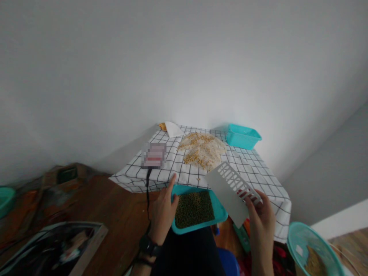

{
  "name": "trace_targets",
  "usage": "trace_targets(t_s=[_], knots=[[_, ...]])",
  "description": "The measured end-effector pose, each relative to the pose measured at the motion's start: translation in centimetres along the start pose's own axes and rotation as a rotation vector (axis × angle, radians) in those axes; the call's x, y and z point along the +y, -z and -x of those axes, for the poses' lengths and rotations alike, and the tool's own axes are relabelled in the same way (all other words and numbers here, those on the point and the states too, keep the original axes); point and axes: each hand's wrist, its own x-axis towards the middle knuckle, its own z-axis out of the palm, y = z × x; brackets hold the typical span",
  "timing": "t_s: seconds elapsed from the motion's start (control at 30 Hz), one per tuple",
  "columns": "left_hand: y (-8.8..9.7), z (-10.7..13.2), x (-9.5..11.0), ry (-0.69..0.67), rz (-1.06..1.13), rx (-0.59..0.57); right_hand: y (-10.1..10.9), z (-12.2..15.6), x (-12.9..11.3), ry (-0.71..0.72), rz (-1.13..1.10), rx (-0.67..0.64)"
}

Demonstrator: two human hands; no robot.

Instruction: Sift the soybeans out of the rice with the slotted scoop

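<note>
My left hand [162, 211] grips the left rim of a teal tray [220, 216] filled with green beans [194, 209], held above my lap at the table's near edge. My right hand [261, 220] is closed on a flat white plastic scoop [230, 186] with slotted openings at one end, tilted over the tray's right side. On the table, a pile of yellow beans [201, 151] lies on a clear sheet. A black watch sits on my left wrist.
A small table with a black-and-white checked cloth [258, 172] stands against a white wall. A teal basket [243, 136] sits at its far right corner, a white paper [172, 129] at the back. A blurred object [154, 155] with a black cord lies left. A teal bowl [310, 249] is at lower right.
</note>
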Motion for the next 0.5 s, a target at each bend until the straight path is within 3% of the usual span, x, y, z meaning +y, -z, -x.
trace_targets(t_s=[0.13, 0.27, 0.37, 0.5], knots=[[0.2, -0.1, -0.4, 0.027, -0.04, -0.057, -2.5, -1.3, -2.0, 0.116, 0.18, -0.048], [0.4, -0.1, -0.7, 0.019, -0.058, -0.067, -4.6, -1.6, -4.4, 0.252, 0.324, -0.194], [0.3, -0.1, -0.9, 0.017, -0.064, -0.079, -4.6, -1.1, -4.6, 0.283, 0.326, -0.271], [0.2, -0.1, -1.1, 0.027, -0.058, -0.088, -3.0, -0.6, -3.6, 0.222, 0.224, -0.258]])
